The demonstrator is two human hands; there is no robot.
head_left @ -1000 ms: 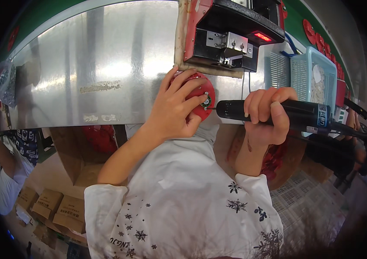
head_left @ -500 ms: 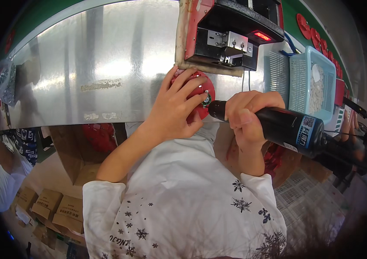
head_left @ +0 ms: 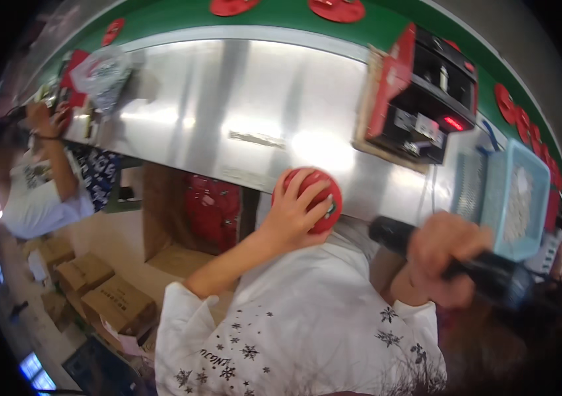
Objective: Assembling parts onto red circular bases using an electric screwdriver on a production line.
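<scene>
Red disc (head_left: pixel 335 198) sits at the near edge of the metal bench (head_left: pixel 254 92), in front of the worker's shirt. The left hand (head_left: pixel 293 210) is spread over it from above, fingers bent across its face, seemingly to steady it while leaving the right side bare. Those fingers hide much of the disc, so I can't make out its details. The right hand (head_left: pixel 445 254), blurred, is closed round a black power screwdriver (head_left: pixel 392 235); its nose points toward the disc but stands apart from it. Holding the tool out to the side probably leaves the disc unobstructed.

Beyond, a red-and-black machine (head_left: pixel 390 86) takes up bench room to the right. A blue basket (head_left: pixel 496 198) of small pale pieces (head_left: pixel 520 204) stands near the tool, seemingly for easy reach. Under the bench, a cardboard box (head_left: pixel 162 224) holds red parts (head_left: pixel 211 204); off left, a co-worker (head_left: pixel 63 165) works beside a plastic bag (head_left: pixel 110 79).
</scene>
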